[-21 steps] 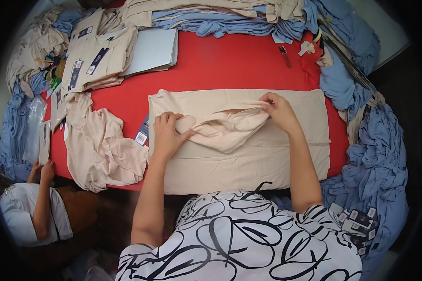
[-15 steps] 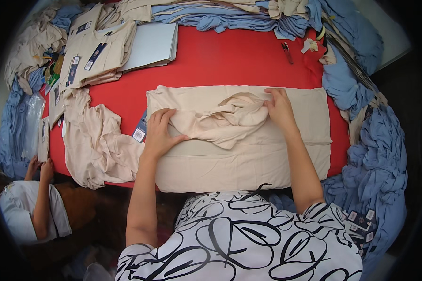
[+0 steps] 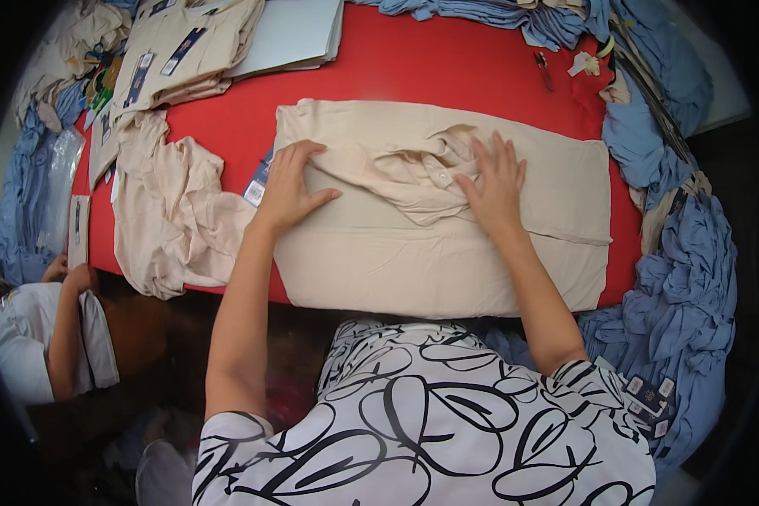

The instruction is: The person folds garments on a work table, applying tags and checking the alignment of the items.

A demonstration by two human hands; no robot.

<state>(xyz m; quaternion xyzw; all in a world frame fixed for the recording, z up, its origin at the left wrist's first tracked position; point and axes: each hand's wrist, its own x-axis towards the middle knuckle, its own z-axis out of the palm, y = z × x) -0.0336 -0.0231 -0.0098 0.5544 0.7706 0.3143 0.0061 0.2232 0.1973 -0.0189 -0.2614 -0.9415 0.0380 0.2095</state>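
Left hand [image 3: 287, 196] and right hand [image 3: 496, 196], loosely spread, stand apart over a beige garment [image 3: 447, 270] along the near edge of the red tabletop [image 3: 413, 63]; smoothing looks underway, the bunched cloth [image 3: 401, 179] likely needing flattening.

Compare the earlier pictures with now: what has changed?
The right grip has opened and spread, letting go of the gathered fabric; a button has come into view. The left grip stays near the fabric's left end; the crumpled cream garment lies unmoved.

A beige garment [image 3: 430, 270] lies on the red table [image 3: 396, 67] — the left hand [image 3: 288, 192] at its left side, the right hand [image 3: 496, 190] splayed against its bunched folds [image 3: 417, 190].
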